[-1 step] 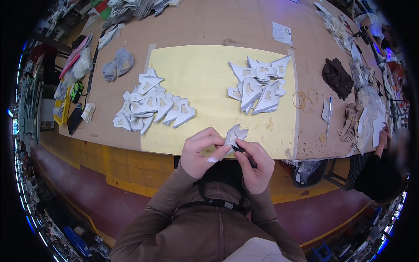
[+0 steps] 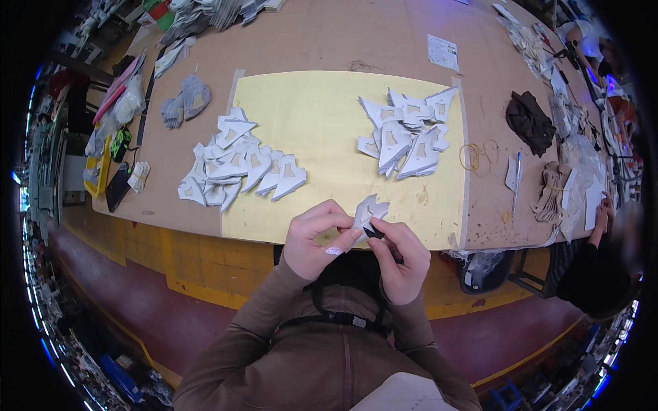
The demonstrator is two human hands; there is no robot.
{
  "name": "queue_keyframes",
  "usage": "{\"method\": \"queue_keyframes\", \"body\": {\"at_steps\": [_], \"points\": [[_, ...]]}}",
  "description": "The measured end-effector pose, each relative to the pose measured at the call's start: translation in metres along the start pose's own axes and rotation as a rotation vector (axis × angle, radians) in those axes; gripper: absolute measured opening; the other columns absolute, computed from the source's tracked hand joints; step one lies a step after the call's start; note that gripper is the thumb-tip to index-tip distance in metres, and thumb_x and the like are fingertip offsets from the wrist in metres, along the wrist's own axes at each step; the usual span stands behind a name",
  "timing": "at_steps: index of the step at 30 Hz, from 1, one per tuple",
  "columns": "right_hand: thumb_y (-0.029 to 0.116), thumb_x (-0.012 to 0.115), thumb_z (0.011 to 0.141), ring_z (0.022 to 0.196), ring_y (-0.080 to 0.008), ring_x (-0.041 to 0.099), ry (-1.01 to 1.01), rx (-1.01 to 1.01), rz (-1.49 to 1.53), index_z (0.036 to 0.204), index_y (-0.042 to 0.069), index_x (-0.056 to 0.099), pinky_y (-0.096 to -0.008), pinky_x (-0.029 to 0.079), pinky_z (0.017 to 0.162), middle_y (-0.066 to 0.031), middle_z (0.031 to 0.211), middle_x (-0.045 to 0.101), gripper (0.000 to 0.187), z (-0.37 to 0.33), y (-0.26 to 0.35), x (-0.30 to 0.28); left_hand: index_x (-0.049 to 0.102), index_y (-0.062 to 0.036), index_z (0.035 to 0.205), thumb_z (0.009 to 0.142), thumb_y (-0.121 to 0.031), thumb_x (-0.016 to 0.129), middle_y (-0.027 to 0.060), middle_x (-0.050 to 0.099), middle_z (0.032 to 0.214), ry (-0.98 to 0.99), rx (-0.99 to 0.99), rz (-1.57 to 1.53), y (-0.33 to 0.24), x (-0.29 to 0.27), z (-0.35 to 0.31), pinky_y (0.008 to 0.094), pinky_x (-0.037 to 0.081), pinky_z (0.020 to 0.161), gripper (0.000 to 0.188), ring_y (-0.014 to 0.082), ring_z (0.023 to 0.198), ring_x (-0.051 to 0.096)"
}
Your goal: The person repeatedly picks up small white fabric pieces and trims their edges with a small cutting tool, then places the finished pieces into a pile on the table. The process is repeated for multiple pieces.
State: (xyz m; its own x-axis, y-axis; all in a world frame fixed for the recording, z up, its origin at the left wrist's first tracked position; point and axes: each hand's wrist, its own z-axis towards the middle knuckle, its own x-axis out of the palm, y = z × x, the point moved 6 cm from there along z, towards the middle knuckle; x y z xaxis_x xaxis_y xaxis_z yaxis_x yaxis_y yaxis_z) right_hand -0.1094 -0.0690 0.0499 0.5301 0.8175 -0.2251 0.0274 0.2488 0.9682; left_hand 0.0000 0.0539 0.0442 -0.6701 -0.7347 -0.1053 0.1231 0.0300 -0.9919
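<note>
Brown-covered worktop (image 2: pixel 322 41) spreads behind the person's hands, which meet at its 6 o'clock edge: the left hand (image 2: pixel 312 240) pinches a white notched piece (image 2: pixel 370 207) between thumb and fingers, and the right hand (image 2: pixel 404 257) grips its other side beside something small and dark (image 2: pixel 374 233), a two-sided hold that probably keeps it steady. Outward, a yellow sheet (image 2: pixel 322 123), edged with tape (image 2: pixel 463 137) likely against slipping, carries one white pile (image 2: pixel 233 163) toward 10 o'clock and a second pile (image 2: pixel 419 156) toward 1 o'clock, apparently parted to prevent mixing.
</note>
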Motion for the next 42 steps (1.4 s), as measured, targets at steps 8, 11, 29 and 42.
{"method": "queue_keyframes", "body": {"at_steps": [8,11,29,42], "points": [[-0.004,0.069,0.085,0.062,-0.0118,0.05,-0.029,0.031,0.07,0.117,0.001,0.068,-0.0235,0.04,0.056,-0.0076,0.082,0.061,0.033,-0.001,-0.004,0.003,0.069,0.0024,0.088,0.085,-0.003,0.073,0.0079,0.061,0.08,-0.034,0.02,-0.014,0.002,0.001,-0.002,0.0277,0.046,0.061,0.008,0.0149,0.069,0.059],[-0.004,0.069,0.085,0.062,-0.0117,0.049,0.003,0.026,0.052,0.118,0.002,0.067,-0.0235,0.04,0.056,-0.0075,0.082,0.061,0.033,0.001,-0.004,0.001,0.069,0.0022,0.089,0.085,-0.003,0.073,0.008,0.062,0.08,-0.035,0.028,-0.025,0.002,0.001,-0.002,0.0274,0.046,0.062,0.008,0.0148,0.069,0.059],[-0.008,0.063,0.087,0.068,-0.0144,0.055,-0.071,-0.124,-0.049,0.115,0.002,0.069,-0.0242,0.044,0.061,-0.0082,0.088,0.06,0.03,0.0,0.0,0.006,0.069,0.004,0.089,0.085,-0.003,0.073,0.0076,0.062,0.079,-0.079,-0.032,0.012,-0.001,0.0,-0.002,0.0269,0.046,0.062,0.009,0.0142,0.069,0.059],[-0.007,0.067,0.086,0.072,-0.0134,0.059,-0.051,-0.023,0.052,0.11,0.0,0.071,-0.0236,0.046,0.064,-0.0097,0.088,0.065,0.025,-0.001,-0.001,0.001,0.068,0.0047,0.089,0.087,-0.005,0.072,0.0076,0.063,0.081,-0.044,-0.12,-0.087,0.011,0.003,-0.002,0.0264,0.047,0.068,0.011,0.0135,0.074,0.06]]}}
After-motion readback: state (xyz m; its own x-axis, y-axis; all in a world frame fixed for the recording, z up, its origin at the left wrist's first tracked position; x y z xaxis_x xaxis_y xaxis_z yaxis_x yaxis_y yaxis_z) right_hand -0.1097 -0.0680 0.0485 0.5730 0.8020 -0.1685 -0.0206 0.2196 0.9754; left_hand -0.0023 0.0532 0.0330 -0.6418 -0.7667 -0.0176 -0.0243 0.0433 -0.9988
